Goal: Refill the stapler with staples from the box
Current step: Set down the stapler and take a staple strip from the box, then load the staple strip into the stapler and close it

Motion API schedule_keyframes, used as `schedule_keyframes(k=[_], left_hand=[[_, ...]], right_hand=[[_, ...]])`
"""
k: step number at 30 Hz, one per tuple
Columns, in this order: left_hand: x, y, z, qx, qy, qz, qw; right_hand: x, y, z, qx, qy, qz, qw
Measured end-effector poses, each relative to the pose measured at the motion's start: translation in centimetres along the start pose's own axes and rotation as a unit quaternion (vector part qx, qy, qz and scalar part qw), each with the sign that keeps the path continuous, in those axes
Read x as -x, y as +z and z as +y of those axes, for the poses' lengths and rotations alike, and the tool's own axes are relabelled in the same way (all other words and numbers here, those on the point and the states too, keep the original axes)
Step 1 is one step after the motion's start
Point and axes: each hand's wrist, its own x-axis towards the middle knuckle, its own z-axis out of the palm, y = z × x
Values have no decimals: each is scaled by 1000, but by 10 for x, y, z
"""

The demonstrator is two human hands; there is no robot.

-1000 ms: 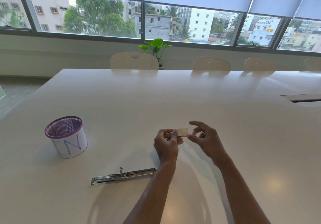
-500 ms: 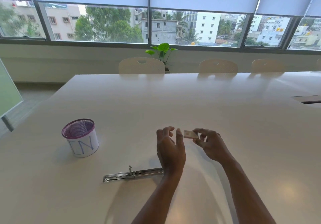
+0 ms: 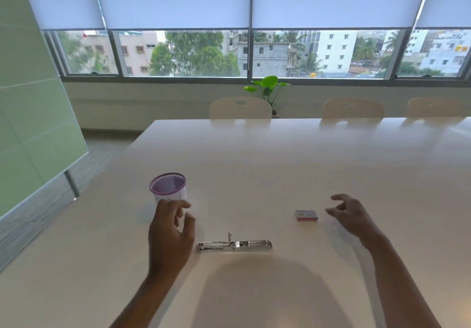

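Stapler [image 3: 234,246] lies opened flat on the desk [image 3: 280,154], near the front edge, between both hands. Staple box [image 3: 306,215] sits on the desk just beyond and right of it, apart. Right hand [image 3: 353,215] empty, fingers loosely curled, just right of the box, not touching. Left hand [image 3: 169,236] empty, half-open, in front of the mesh cup [image 3: 168,191]. Desk beyond is wide open; left edge is near the cup.

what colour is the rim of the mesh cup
Purple, on the mesh cup; the head view shows it.
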Motion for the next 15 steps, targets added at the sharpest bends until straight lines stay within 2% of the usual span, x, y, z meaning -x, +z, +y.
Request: schedule_keyframes(k=[2,4,8,11,13,15], left_hand=[[-1,-13,-17,-16,-29,-40,999],[1,-21,-32,-30,-49,-97,994],[7,-21,-50,-10,-86,-246,965],[11,-11,-59,-75,-54,-330,940],[13,-5,-64,-129,-20,-343,930],[14,-2,-65,-137,-3,-340,931]], right_hand=[[3,-8,-4,-92,47,12,995],[16,-11,-16,-213,68,-22,974],[48,0,-53,-366,29,-121,922],[75,23,-74,-367,19,-175,914],[90,38,-82,-338,20,-216,916],[100,50,-87,-317,12,-254,914]])
